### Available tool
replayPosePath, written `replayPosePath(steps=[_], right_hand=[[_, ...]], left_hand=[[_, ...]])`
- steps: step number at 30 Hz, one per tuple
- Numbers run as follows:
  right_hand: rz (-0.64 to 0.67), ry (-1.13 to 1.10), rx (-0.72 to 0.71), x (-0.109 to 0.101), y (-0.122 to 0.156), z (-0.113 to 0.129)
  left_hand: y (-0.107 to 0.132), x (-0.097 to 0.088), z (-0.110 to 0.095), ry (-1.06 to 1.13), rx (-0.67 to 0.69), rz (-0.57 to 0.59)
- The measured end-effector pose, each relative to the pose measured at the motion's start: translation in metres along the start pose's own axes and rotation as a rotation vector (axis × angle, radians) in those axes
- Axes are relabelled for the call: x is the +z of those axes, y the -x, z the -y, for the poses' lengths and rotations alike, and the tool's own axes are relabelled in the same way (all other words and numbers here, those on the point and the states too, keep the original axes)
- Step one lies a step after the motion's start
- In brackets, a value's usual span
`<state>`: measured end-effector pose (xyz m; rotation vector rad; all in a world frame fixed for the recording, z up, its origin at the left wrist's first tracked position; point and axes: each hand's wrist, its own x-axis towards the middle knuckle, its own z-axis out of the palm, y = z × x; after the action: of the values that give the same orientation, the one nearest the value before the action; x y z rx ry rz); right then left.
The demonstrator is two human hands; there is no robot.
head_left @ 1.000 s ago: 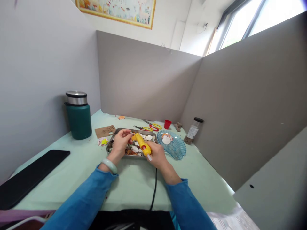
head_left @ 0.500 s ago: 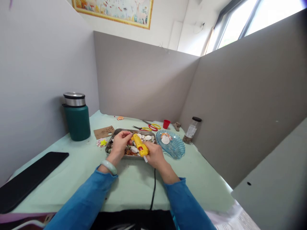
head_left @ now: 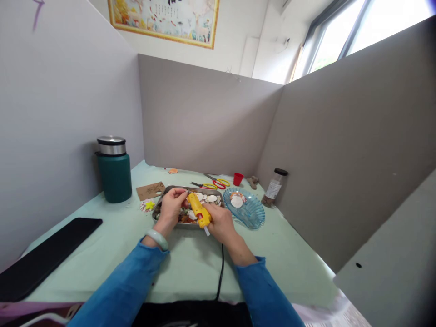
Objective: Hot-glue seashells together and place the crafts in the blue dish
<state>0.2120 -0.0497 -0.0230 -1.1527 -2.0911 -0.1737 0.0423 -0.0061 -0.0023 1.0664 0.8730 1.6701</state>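
Observation:
My right hand (head_left: 220, 222) is wrapped round a yellow hot glue gun (head_left: 198, 210), with a white glue stick poking out of its rear end. The gun's front end points away from me, close to the fingertips of my left hand (head_left: 172, 206). Those fingers are pinched on something too small to make out. Both hands are over a metal tray (head_left: 180, 226) filled with shells and small loose pieces. A black cord (head_left: 221, 272) runs down the table below my right hand.
A blue shell-shaped dish (head_left: 250, 215) holding a white disc stands right of the tray. Scissors (head_left: 204, 185), a red cup (head_left: 238, 179) and a lidded jar (head_left: 274, 187) are behind. On the left are a green flask (head_left: 114, 175), a brown card (head_left: 150, 190) and a black mat (head_left: 51, 254).
The view has tipped up slightly, so everything sits a little lower and further right. Both hands keep their grips, and the glue gun's front end stays near my left fingertips.

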Motion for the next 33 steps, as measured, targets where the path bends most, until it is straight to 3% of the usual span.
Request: replayPosePath(steps=[33], right_hand=[[-0.03,0.031,0.021,-0.0032,0.0035,0.0021]], left_hand=[[-0.0021,-0.0023,0.0013,0.039,-0.012,0.011]])
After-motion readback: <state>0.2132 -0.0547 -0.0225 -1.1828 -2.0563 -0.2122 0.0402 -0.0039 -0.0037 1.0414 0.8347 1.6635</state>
